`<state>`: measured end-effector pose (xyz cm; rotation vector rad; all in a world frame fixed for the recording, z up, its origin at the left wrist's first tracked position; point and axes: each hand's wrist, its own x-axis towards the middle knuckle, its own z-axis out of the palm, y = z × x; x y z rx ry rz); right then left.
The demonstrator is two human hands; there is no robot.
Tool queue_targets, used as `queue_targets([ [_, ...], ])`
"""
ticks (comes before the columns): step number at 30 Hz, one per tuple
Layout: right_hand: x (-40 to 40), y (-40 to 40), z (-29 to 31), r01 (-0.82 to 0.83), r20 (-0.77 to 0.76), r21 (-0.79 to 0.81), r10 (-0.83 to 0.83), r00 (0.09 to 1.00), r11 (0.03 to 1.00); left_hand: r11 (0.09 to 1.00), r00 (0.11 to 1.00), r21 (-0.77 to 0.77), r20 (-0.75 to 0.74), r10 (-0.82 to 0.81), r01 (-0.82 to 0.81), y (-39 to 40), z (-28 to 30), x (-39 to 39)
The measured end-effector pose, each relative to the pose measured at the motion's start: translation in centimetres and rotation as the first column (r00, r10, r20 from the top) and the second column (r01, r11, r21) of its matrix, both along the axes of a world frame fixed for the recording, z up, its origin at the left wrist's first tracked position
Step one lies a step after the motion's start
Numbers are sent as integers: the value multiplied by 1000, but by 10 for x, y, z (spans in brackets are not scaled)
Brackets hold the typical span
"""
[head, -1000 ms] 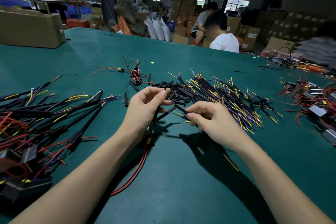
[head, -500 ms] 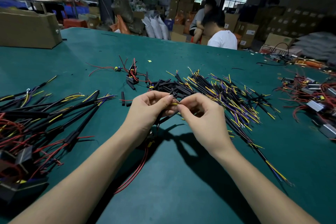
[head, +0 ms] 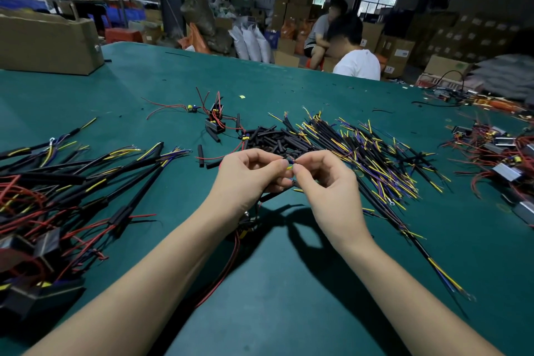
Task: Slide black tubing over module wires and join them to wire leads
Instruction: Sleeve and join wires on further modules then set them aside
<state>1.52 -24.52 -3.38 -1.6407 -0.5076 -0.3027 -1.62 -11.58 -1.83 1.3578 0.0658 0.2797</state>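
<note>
Single view: head-worn wide-angle camera, facing forward and down, close above the flat green-covered work table (head: 289, 283); warehouse background with stacked brown cardboard boxes (head: 291, 6) far beyond.

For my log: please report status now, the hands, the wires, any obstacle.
Left hand and right hand both pinch the wire ends, fingertips meeting. Black tubing pile lies just behind. Nothing blocks.

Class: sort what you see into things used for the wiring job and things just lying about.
In use: left hand, right hand, pinched wire ends, black tubing pieces, wire leads.
Lying about: cardboard box, white sacks.
</note>
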Motion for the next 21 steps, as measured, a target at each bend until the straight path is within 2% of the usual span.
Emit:
queue_targets([
  [6,2,-4,3,-40,23,-35,41,999,999,994,997,95,70,42,-49,-3,-2,-1],
  [10,3,-6,3,-106,2,-49,106,994,993,994,996,95,75,52,-59,-2,-2,0],
  [14,2,-4,1,-190,47,-106,195,980,976,988,993,125,89,78,-89,0,-1,0],
  [16,3,-6,1,-185,137,-163,208,968,969,993,995,88,65,75,-81,0,-1,1],
  [19,9,-14,5,-61,395,-367,215,893,928,999,998,17,31,49,-49,-1,-1,2],
  [21,12,-20,7,-11,460,-417,221,860,909,999,999,8,30,41,-42,-2,-2,2],
])
